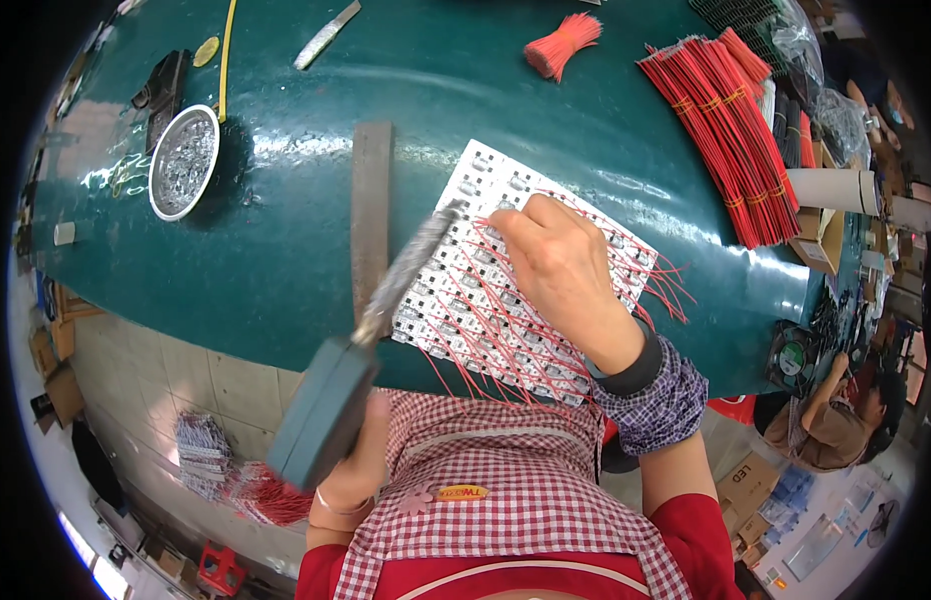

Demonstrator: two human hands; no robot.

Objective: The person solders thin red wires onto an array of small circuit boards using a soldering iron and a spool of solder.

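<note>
While the left hand [361,455] shows only partly behind the blue-handled tool [331,405] it grips, its fingers clench the handle and the blurred metal shaft reaches up over the white circuit panel [466,270]. That panel lies on the green desk [286,230], laced with red wires [666,285]. Flat on it rests the right hand [561,265], fingers [506,225] pressing, grasping nothing. Further left, a round metal dish [184,160] holds indistinct silvery bits.

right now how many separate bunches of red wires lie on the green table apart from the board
2: a small loose bunch at the top centre, and a large tied bundle at the top right. More may lie hidden.
</note>
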